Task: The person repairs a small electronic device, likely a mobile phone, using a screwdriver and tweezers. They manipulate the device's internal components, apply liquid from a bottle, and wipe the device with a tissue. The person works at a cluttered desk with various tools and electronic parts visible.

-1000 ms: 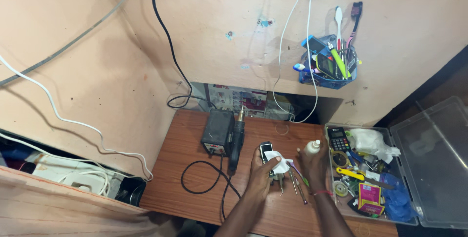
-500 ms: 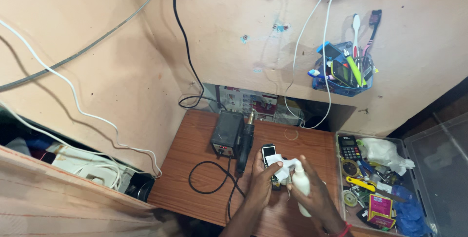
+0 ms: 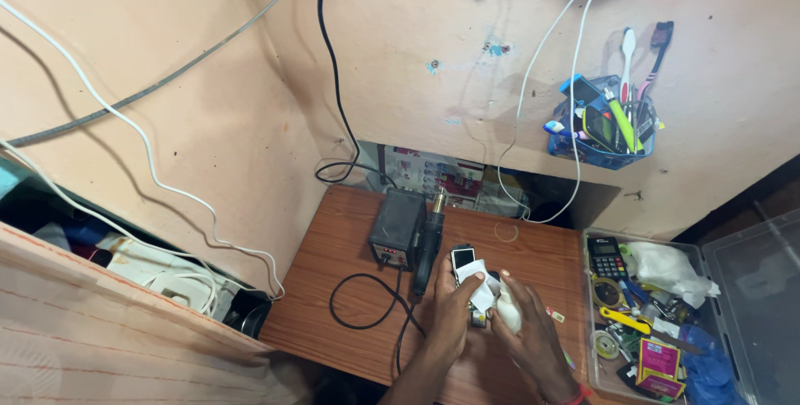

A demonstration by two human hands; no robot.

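A black rework station point(image 3: 397, 227) sits beside a cluttered clear box point(image 3: 754, 288).

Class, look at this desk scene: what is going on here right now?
A person works at a small wooden desk in a corner. The left hand holds a small phone with a white cloth against it; the right hand grips a small white bottle. A black hot-air station sits just behind, and a clear box of tools lies at the right.

Warm, even light falls from above, bright on the peach wall point(image 3: 467, 63) and dimmer at the left edge. Cables cast soft shadows. Wide-angle bending shows at the edges; the near hands look slightly soft.
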